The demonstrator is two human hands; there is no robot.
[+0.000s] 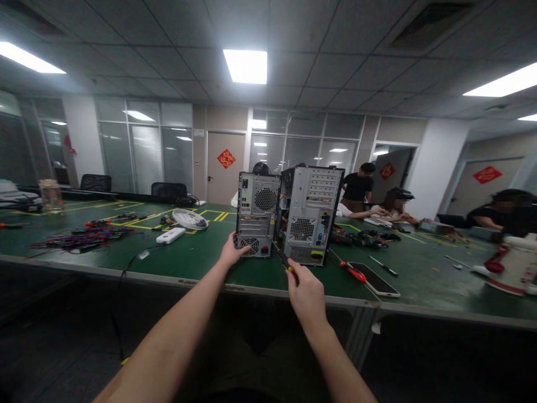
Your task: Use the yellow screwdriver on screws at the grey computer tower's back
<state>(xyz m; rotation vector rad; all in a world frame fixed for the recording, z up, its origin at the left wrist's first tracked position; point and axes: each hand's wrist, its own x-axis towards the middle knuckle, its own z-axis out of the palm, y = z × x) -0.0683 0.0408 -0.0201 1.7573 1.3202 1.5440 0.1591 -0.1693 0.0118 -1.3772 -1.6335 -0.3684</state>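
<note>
Two computer cases stand upright side by side with their back panels toward me. The smaller computer case (pixel 257 224) is on the left, the taller computer case (pixel 312 193) on the right. My left hand (pixel 233 252) lies against the lower left corner of the smaller one, thumb over its front and fingers out of sight at the side. My right hand (pixel 306 288) is closed around a screwdriver (pixel 284 259) with a dark and yellow handle. Its shaft points up toward the lower right edge of the smaller case; whether the tip touches a screw is too small to tell.
On the green table (pixel 218 274), a red-handled screwdriver (pixel 356 273) and a phone (pixel 374 280) lie to the right. Bundled cables (pixel 81 239), a white power strip (pixel 170 235) and a white round fan cover (pixel 190 219) are left. Several people sit or stand at the far right.
</note>
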